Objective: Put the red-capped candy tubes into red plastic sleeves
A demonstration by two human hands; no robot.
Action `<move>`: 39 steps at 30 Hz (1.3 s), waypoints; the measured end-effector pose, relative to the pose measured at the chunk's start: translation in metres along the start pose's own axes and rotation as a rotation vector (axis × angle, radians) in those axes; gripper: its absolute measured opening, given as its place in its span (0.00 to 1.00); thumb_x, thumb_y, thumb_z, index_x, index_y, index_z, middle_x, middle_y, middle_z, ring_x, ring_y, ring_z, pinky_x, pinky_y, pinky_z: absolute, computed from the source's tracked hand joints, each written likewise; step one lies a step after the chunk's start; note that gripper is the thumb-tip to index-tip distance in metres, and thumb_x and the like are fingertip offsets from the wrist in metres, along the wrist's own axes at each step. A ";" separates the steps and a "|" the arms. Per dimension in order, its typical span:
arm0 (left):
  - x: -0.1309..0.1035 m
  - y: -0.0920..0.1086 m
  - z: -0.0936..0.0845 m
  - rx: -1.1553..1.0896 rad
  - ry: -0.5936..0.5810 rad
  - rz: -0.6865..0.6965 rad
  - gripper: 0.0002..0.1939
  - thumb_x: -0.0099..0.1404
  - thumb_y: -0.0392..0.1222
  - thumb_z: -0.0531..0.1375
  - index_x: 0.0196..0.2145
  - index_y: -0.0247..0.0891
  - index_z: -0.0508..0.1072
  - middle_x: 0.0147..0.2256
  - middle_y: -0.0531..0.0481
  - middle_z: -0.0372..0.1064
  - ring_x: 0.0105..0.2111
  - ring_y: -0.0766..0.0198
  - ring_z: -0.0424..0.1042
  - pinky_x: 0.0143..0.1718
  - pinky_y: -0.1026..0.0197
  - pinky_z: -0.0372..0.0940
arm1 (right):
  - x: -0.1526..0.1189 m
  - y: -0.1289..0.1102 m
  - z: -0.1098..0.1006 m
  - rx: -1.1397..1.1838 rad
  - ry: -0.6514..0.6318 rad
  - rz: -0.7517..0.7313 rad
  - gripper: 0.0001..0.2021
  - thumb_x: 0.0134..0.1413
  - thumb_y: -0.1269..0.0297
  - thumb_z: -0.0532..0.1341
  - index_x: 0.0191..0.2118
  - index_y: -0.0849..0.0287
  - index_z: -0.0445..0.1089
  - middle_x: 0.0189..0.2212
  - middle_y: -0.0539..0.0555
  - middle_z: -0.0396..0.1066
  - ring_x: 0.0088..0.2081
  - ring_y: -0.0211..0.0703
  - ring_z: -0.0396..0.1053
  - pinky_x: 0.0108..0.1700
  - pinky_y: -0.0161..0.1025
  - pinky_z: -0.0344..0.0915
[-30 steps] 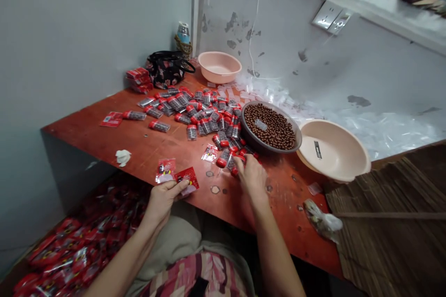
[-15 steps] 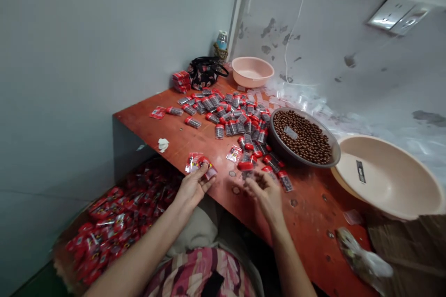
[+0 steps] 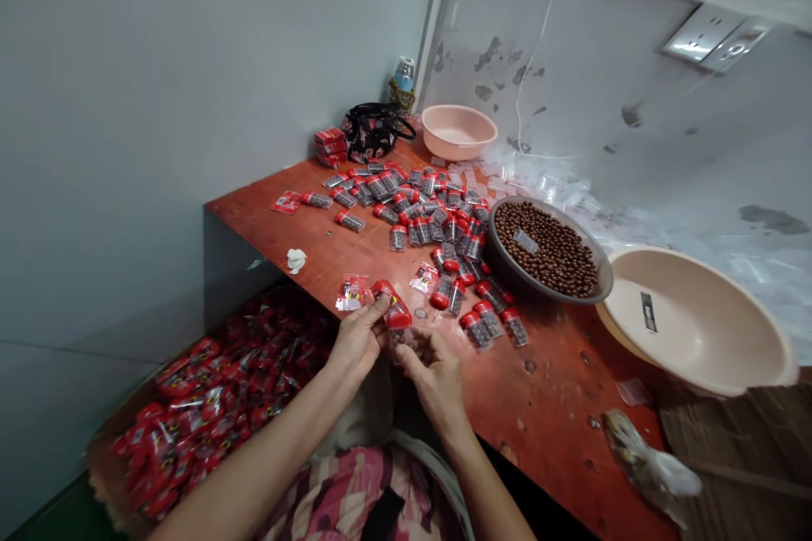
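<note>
Over the table's front edge my left hand [image 3: 360, 340] pinches a red printed packet [image 3: 388, 296], its fingers closed. My right hand [image 3: 436, 374] is shut on a small clear container with a red cap [image 3: 401, 333], brown balls inside. The capped end is against the packet's near end; whether it is inside the packet I cannot tell. Just left of them a red-and-clear packet [image 3: 353, 292] lies flat, and another packet [image 3: 425, 277] lies beyond. Several filled, red-capped containers [image 3: 479, 328] rest on the orange table [image 3: 495, 389] to the right.
A grey bowl of brown balls [image 3: 551, 249] stands right of the container pile [image 3: 419, 203]. Beyond are a large cream basin [image 3: 716, 325] and a smaller pink basin [image 3: 459, 135]. Below left, a box holds many filled red packets [image 3: 209, 406]. A floral bag [image 3: 373, 135] sits near the wall.
My right hand has moved left from the pile with a red-capped container, bringing it to the packet in my left hand. The left hand has moved slightly right.
</note>
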State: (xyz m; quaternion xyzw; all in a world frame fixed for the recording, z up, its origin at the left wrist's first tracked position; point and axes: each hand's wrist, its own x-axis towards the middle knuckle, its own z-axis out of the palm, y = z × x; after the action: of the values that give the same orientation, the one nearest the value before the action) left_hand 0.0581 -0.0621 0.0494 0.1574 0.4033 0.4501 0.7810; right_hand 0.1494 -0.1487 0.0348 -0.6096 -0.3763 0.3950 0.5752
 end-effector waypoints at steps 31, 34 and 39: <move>-0.003 -0.002 -0.008 0.441 -0.167 0.086 0.10 0.45 0.42 0.65 0.21 0.31 0.72 0.19 0.51 0.69 0.19 0.67 0.66 0.21 0.66 0.60 | 0.010 0.014 0.009 0.322 -0.026 0.073 0.13 0.45 0.62 0.62 0.38 0.58 0.65 0.26 0.49 0.69 0.23 0.36 0.66 0.23 0.33 0.64; -0.005 -0.002 -0.006 0.346 -0.182 0.027 0.10 0.47 0.42 0.65 0.25 0.30 0.73 0.22 0.48 0.71 0.22 0.66 0.68 0.25 0.65 0.62 | 0.009 0.013 0.010 0.197 -0.001 -0.015 0.10 0.45 0.63 0.61 0.37 0.58 0.68 0.30 0.51 0.70 0.30 0.40 0.68 0.32 0.37 0.66; -0.008 -0.007 -0.007 0.350 -0.207 -0.006 0.12 0.47 0.43 0.64 0.25 0.29 0.73 0.20 0.48 0.69 0.19 0.66 0.66 0.19 0.66 0.59 | 0.007 0.017 0.011 0.284 -0.014 0.049 0.10 0.43 0.63 0.63 0.35 0.57 0.69 0.30 0.51 0.71 0.29 0.40 0.68 0.30 0.37 0.67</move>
State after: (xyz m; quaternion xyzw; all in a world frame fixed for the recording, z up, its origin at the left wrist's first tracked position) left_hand 0.0549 -0.0738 0.0446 0.3349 0.3936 0.3521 0.7804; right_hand 0.1418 -0.1390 0.0174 -0.5282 -0.3055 0.4626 0.6431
